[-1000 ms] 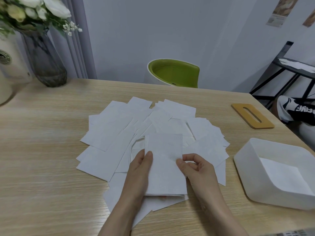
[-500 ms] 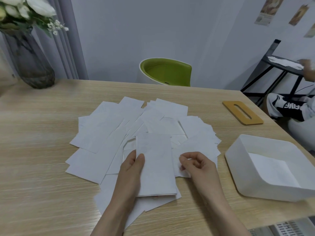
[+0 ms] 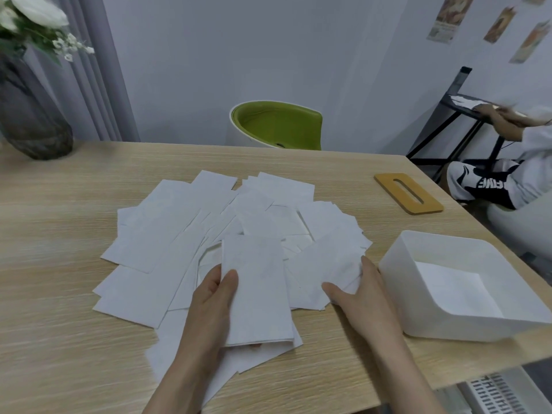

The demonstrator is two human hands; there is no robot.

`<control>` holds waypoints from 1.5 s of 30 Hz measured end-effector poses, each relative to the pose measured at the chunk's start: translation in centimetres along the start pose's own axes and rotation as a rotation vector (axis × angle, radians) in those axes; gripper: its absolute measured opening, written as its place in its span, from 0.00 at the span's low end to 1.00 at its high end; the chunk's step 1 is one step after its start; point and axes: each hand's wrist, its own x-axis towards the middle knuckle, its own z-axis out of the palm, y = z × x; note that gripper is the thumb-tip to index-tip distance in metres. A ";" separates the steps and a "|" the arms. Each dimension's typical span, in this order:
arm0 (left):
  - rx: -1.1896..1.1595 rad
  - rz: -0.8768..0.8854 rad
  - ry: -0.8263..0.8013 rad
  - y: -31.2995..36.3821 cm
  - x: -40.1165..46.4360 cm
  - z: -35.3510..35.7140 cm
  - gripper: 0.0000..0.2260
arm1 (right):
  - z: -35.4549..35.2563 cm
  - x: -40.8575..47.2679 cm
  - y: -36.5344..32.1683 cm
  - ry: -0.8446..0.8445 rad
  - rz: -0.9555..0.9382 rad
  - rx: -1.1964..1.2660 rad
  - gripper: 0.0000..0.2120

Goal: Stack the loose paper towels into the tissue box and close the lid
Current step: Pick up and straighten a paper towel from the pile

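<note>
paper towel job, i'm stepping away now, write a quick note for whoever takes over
Left hand holds a small stack of towels, thumb on top. Right hand grips a loose towel at the pile's right edge. Loose towels cover mid-table. Tissue box stands open at right, with a few towels in it. Lid lies off, behind the box. Left: stack the rest, load the box, close it.

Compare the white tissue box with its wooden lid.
The tissue box is white plastic; the lid is tan wood. The tissue box is deep and open-topped, with a paper towel inside; the lid is a flat slab with an oval slot. The tissue box sits near the right hand; the lid lies farther back. Both rest on the table.
</note>
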 end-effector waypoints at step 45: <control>0.007 0.006 0.019 0.5 -0.1 0.0 0.13 | -1.3 6.1 -4.3 0.135 -0.426 -0.245 0.07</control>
